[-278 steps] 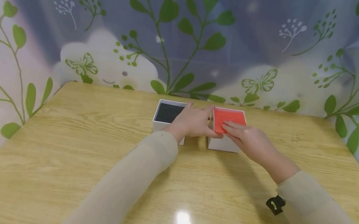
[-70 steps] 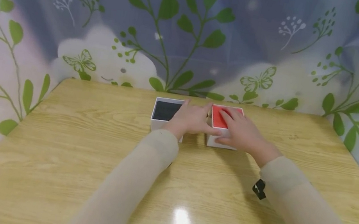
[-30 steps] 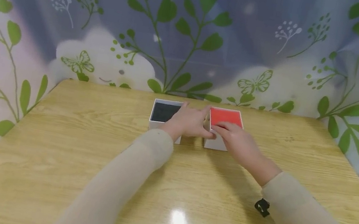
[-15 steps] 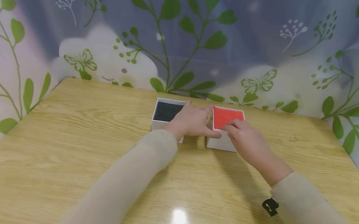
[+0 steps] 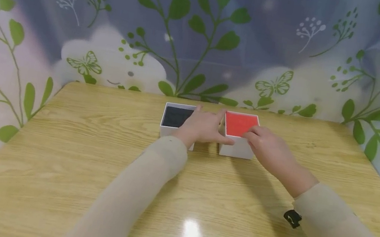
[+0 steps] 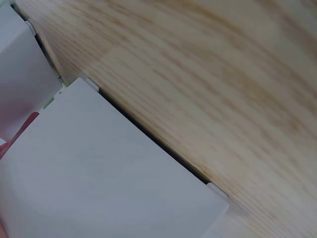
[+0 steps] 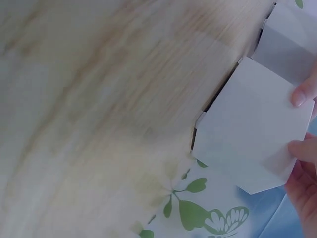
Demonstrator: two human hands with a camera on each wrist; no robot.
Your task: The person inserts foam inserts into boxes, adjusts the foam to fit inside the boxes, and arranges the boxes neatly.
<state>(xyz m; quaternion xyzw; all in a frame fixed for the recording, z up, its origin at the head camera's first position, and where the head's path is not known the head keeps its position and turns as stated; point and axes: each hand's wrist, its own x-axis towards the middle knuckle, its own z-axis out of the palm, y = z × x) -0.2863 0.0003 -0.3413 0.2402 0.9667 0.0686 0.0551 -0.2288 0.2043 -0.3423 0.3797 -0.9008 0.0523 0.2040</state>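
Note:
Two white square boxes stand side by side at the table's far edge. In the head view, the right box (image 5: pixel 235 148) holds a flat red sheet (image 5: pixel 240 123) level with its rim; the left box (image 5: pixel 168 131) holds a flat black piece (image 5: pixel 175 117) lower down. My left hand (image 5: pixel 203 127) spans the gap, its thumb round the right box's front left corner and a finger at its far left rim. At the front right rim, my right hand (image 5: pixel 268 148) pinches with thumb outside and curled fingertips over the red sheet's edge; the thumb (image 7: pixel 303 148) shows in the right wrist view.
A light wooden table (image 5: pixel 88 185) lies beneath, with a bright reflection near its front. Behind it hangs a blue and white curtain (image 5: pixel 280 54) printed with green leaves. A small black clip (image 5: pixel 292 218) hangs below my right sleeve.
My right hand has gone from lying on the red sheet to pinching at the front rim, sliding right along it. The red sheet's overlapping front edge now lies inside the rim. My left hand stays.

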